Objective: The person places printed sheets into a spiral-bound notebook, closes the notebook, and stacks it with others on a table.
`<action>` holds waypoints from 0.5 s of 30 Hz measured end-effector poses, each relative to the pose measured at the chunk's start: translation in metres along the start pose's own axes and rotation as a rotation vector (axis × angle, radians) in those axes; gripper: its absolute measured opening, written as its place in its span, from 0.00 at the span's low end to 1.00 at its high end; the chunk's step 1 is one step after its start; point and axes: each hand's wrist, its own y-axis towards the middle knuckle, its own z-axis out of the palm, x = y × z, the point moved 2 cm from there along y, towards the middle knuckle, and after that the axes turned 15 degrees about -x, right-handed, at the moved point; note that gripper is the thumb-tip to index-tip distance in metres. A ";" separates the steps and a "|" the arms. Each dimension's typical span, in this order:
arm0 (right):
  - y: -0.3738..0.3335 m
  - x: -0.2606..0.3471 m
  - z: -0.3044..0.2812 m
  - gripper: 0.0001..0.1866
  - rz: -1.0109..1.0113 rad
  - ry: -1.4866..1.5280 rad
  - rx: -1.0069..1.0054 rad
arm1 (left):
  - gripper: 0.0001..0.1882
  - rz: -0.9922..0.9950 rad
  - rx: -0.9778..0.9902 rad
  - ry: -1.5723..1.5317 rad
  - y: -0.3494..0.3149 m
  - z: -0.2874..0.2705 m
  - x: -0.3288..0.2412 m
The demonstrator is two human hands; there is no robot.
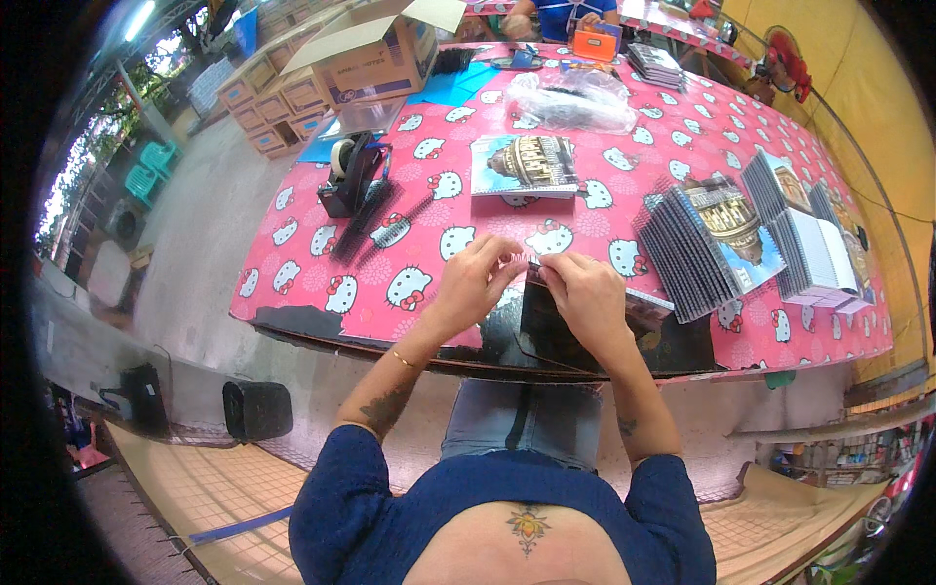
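At the near edge of the table both my hands pinch around a spiral binding coil [533, 264]. My left hand [475, 280] grips the coil's left end between thumb and fingers. Close beside it, my right hand [591, 297] has its thumb and fingers closed on the coil and the top of a dark-covered notebook [556, 327]. Part of that notebook is hidden under my right hand. Just beyond my hands lies a small stack of spiral notebooks [525, 166] with a building on the cover. More loose black coils [369, 226] rest to the left.
A pink patterned cloth covers the table [390, 258]. Stacked bound notebooks [697, 244] and white-paged notebooks [819, 255] stand at the right. A tape dispenser [349, 175] sits at the left. Farther back are an open carton [366, 63], clear plastic [570, 102] and another person [565, 15].
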 end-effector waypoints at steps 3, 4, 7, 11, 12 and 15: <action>0.002 -0.001 -0.002 0.07 -0.003 0.024 0.036 | 0.11 0.247 0.097 0.024 0.015 -0.001 0.006; 0.002 -0.002 -0.002 0.07 0.006 0.029 0.058 | 0.12 0.339 0.132 0.057 0.019 -0.001 0.005; 0.004 0.002 -0.016 0.08 -0.106 -0.090 -0.033 | 0.13 0.150 0.236 -0.052 0.021 0.001 -0.003; 0.001 -0.010 -0.021 0.08 0.055 -0.117 0.156 | 0.36 0.412 -0.031 0.393 0.004 0.027 -0.012; 0.001 -0.009 -0.019 0.08 0.050 -0.080 0.113 | 0.46 0.425 0.033 0.517 -0.010 0.038 -0.004; 0.000 -0.015 -0.017 0.09 0.038 -0.111 0.106 | 0.47 0.417 0.040 0.530 -0.067 0.056 0.005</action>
